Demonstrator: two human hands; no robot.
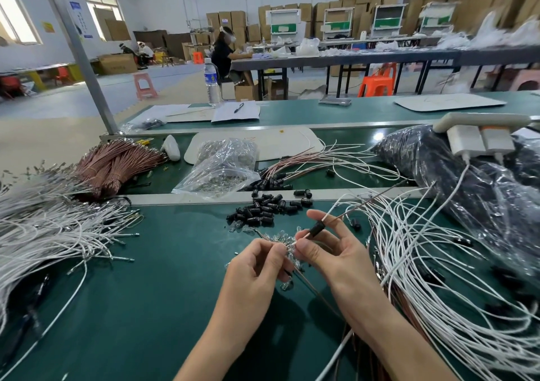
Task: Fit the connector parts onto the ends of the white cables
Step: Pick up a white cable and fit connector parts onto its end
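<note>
My right hand [327, 246] pinches a black connector sleeve [317, 229] that sits on a white cable [330, 211] and a brown one running up to the right. My left hand [257, 263] pinches a small clear part [287, 247] right at the sleeve's near end. More clear parts [280, 239] lie on the green bench under my fingers. A heap of loose black sleeves [267, 209] lies just beyond my hands.
Bundled white cables [43, 228] fill the left side, and loose white cables [438, 263] spread on the right. A clear bag of metal parts [219, 167], brown cable bundles [117, 161] and a black plastic bag [467, 181] lie further back.
</note>
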